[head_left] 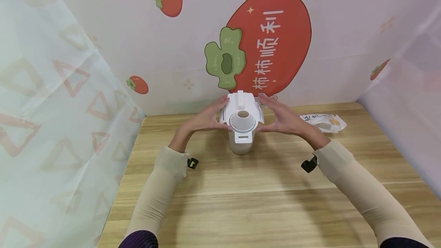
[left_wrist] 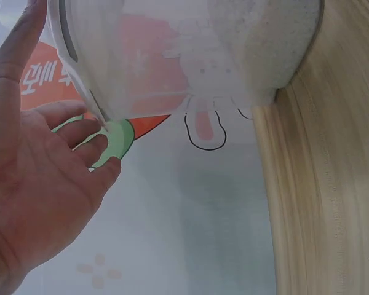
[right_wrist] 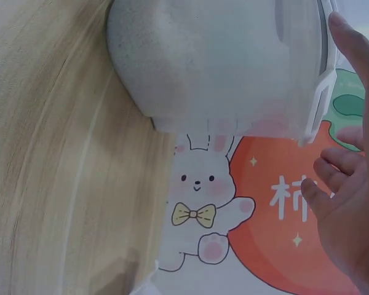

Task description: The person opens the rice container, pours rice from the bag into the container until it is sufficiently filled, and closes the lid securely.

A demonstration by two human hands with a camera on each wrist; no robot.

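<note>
A translucent white storage container (head_left: 240, 146) stands upright on the table, its white lid (head_left: 236, 101) topped by a round spout piece (head_left: 242, 121). Pale, fine-grained contents show through its lower wall in both wrist views. Clip flaps jut out along the lid's sides, including the right one (right_wrist: 323, 101). My left hand (head_left: 206, 119) is spread at the lid's left side, thumb tip at the near edge and loosely bent fingers by the flap. Mirroring it on the right, my right hand (head_left: 286, 118) has its thumb near the lid's front corner and its fingers reaching along the far side.
A white printed plastic packet (head_left: 325, 123) lies on the wooden table (head_left: 241, 209) behind my right forearm. Right behind the container rises a back wall (head_left: 186, 60) covered with persimmon-print sheeting, and sheeted walls flank the table on both sides.
</note>
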